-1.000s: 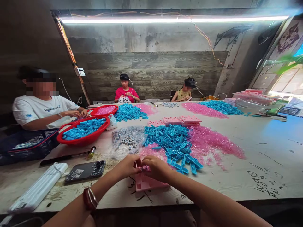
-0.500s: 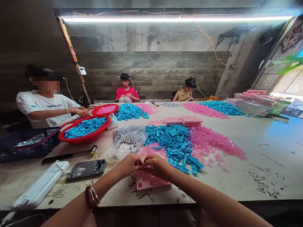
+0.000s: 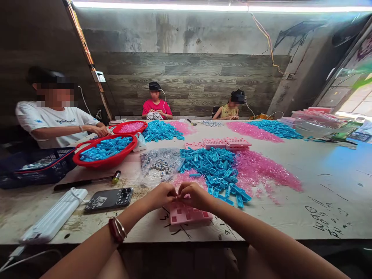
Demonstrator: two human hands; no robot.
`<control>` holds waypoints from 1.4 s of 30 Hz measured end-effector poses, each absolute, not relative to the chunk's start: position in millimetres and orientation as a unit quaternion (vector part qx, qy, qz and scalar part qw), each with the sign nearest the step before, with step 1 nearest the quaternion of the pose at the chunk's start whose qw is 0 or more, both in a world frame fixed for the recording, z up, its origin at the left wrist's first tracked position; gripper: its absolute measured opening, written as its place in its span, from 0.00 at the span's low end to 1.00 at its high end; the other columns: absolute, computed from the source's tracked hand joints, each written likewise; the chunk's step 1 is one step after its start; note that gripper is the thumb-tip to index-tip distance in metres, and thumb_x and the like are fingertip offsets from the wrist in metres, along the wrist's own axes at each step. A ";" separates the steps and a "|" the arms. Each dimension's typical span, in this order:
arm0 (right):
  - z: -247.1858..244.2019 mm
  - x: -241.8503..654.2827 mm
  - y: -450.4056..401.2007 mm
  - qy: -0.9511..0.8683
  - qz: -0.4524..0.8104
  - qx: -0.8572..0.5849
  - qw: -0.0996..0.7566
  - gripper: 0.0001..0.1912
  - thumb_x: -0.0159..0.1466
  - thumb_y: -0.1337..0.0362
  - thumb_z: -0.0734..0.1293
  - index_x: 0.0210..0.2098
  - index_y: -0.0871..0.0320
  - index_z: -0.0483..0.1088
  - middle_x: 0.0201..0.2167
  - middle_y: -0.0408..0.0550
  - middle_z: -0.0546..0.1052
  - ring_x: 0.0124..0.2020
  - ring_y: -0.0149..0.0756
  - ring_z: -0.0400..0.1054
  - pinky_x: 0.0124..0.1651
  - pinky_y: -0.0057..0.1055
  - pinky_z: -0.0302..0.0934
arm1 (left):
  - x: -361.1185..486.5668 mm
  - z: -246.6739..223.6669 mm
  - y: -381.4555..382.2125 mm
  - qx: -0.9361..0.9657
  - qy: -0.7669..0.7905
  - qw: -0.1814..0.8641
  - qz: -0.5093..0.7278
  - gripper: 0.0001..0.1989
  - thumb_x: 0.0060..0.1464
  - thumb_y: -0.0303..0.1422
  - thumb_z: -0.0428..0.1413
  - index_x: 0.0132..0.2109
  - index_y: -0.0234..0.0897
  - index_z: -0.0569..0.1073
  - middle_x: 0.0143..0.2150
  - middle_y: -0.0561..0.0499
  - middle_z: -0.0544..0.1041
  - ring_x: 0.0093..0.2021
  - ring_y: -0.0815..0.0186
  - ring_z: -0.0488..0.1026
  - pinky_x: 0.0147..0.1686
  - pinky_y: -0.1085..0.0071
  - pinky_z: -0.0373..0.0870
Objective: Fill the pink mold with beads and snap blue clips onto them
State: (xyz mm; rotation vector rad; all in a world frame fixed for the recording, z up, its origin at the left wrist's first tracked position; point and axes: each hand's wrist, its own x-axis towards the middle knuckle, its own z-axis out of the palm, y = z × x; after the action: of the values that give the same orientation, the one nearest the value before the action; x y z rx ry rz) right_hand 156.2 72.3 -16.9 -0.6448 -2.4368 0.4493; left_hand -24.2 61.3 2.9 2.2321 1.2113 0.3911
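My left hand and my right hand meet fingertip to fingertip, both closed in a pinch. Whatever lies between the fingers is too small to make out. Directly under them, near the table's front edge, is a pink block with square holes, its far part hidden by my hands. Just beyond are small clear-pink pieces and a heap of blue plastic pieces. A clear plastic bag with small metallic parts lies beyond my left hand.
To the left are a phone, a white power strip, a hammer, a red basket of blue pieces and a dark basket. Pink pieces spread to the right. Three people sit around the table.
The whole scene sits slightly higher and further right in view. My hands stay pinched together over the pink block, with only a slight shift of the fingers.
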 end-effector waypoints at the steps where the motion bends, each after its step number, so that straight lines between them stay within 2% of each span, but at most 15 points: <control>1: -17.0 156.6 72.5 -0.911 0.173 -0.241 0.287 0.05 0.54 0.72 0.68 0.22 0.62 0.73 0.25 0.48 0.73 0.24 0.29 0.67 0.25 0.22 0.59 | -24.8 2.2 62.1 0.834 0.447 0.287 0.149 0.07 0.48 0.30 0.54 0.32 0.31 0.76 0.28 0.50 0.76 0.28 0.69 0.70 0.27 0.77 0.60; 7: -16.8 156.6 74.5 -0.918 0.154 -0.233 0.280 0.10 0.56 0.69 0.68 0.18 0.62 0.72 0.21 0.46 0.71 0.21 0.27 0.64 0.23 0.23 0.55 | -24.1 2.3 63.2 0.843 0.446 0.272 0.129 0.05 0.48 0.28 0.54 0.29 0.31 0.74 0.25 0.52 0.74 0.27 0.70 0.68 0.26 0.78 0.59; 12: -17.8 158.4 77.4 -0.919 0.154 -0.222 0.286 0.09 0.56 0.67 0.68 0.21 0.61 0.73 0.20 0.46 0.72 0.19 0.27 0.63 0.22 0.23 0.54 | -24.6 4.1 61.8 0.862 0.426 0.249 0.117 0.05 0.50 0.28 0.52 0.31 0.30 0.73 0.26 0.51 0.73 0.27 0.69 0.68 0.26 0.77 0.58; 18: -21.6 160.9 74.7 -0.920 0.123 -0.230 0.292 0.08 0.57 0.70 0.67 0.22 0.61 0.74 0.22 0.48 0.73 0.23 0.29 0.65 0.25 0.24 0.57 | -26.9 0.5 62.8 0.892 0.377 0.202 0.145 0.05 0.51 0.29 0.53 0.30 0.31 0.71 0.26 0.52 0.72 0.26 0.71 0.65 0.26 0.77 0.57; 24: -18.8 160.0 71.5 -0.930 0.090 -0.220 0.279 0.05 0.56 0.71 0.68 0.23 0.60 0.74 0.22 0.47 0.74 0.28 0.33 0.65 0.32 0.27 0.59 | -29.4 -6.0 67.3 0.879 0.375 0.242 0.168 0.07 0.51 0.32 0.54 0.31 0.31 0.71 0.26 0.52 0.73 0.25 0.72 0.66 0.25 0.77 0.58; 35: -11.9 154.8 72.8 -0.938 0.079 -0.246 0.232 0.09 0.55 0.70 0.68 0.19 0.62 0.73 0.19 0.46 0.71 0.23 0.29 0.62 0.27 0.25 0.53 | -27.9 -8.1 71.3 0.873 0.395 0.256 0.128 0.07 0.51 0.30 0.53 0.30 0.31 0.73 0.26 0.51 0.73 0.26 0.71 0.66 0.26 0.77 0.58; 42: -12.9 153.9 72.5 -0.934 0.082 -0.249 0.241 0.09 0.54 0.71 0.69 0.18 0.61 0.72 0.19 0.45 0.71 0.21 0.27 0.61 0.25 0.24 0.52 | -26.3 -5.2 68.0 0.865 0.417 0.252 0.122 0.07 0.51 0.30 0.53 0.30 0.30 0.73 0.26 0.51 0.73 0.26 0.70 0.67 0.26 0.77 0.58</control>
State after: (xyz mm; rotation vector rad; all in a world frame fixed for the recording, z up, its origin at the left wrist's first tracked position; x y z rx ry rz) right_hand 153.9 72.5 -12.9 -0.6812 -2.5565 0.2243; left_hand -26.3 68.0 -5.2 2.3519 1.1347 0.3312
